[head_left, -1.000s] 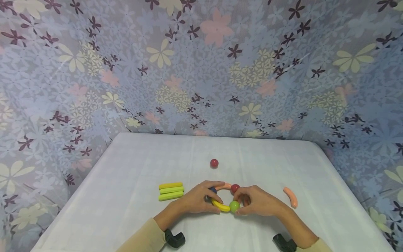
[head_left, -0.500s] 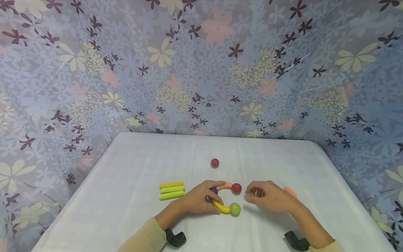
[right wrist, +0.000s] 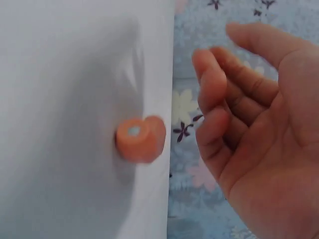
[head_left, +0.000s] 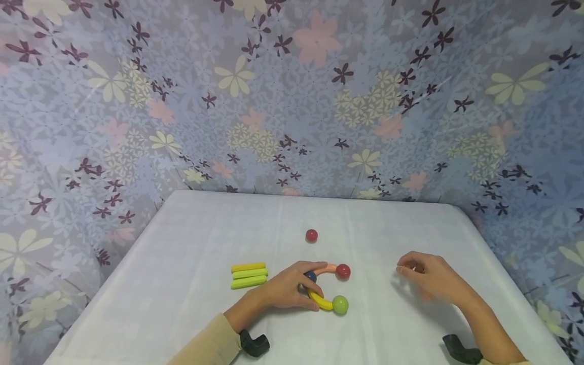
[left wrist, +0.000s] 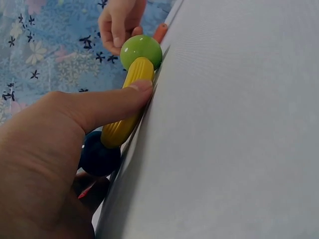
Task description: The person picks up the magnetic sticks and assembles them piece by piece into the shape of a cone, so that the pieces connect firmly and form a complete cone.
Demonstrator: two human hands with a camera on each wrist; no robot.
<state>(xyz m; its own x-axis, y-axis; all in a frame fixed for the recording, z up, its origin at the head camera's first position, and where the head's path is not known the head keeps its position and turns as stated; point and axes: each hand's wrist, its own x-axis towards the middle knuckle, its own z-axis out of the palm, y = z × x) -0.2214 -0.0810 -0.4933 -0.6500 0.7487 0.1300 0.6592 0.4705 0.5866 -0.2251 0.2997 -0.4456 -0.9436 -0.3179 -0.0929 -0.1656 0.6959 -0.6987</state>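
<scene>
A chain of balls and curved sticks lies at the table's front centre: red ball (head_left: 343,271), orange curved stick (head_left: 326,268), blue ball (head_left: 310,276), yellow curved stick (head_left: 319,300), green ball (head_left: 339,304). My left hand (head_left: 306,286) grips it at the blue ball (left wrist: 98,154), with the thumb pressed along the yellow stick (left wrist: 127,107). The green ball (left wrist: 141,51) sits at that stick's far end. My right hand (head_left: 410,268) hovers to the right, fingers loosely curled and holding nothing. In the right wrist view, a loose orange stick (right wrist: 140,138) lies on the cloth just beside that hand (right wrist: 224,99).
A lone red ball (head_left: 312,235) sits behind the chain. Three straight sticks (head_left: 248,275), yellow and green, lie side by side left of my left hand. The white table (head_left: 205,228) is ringed by a flowered curtain (head_left: 292,101).
My right hand let go of the chain's green and red balls and moved right, over the loose orange stick. My left hand and the chain stayed put.
</scene>
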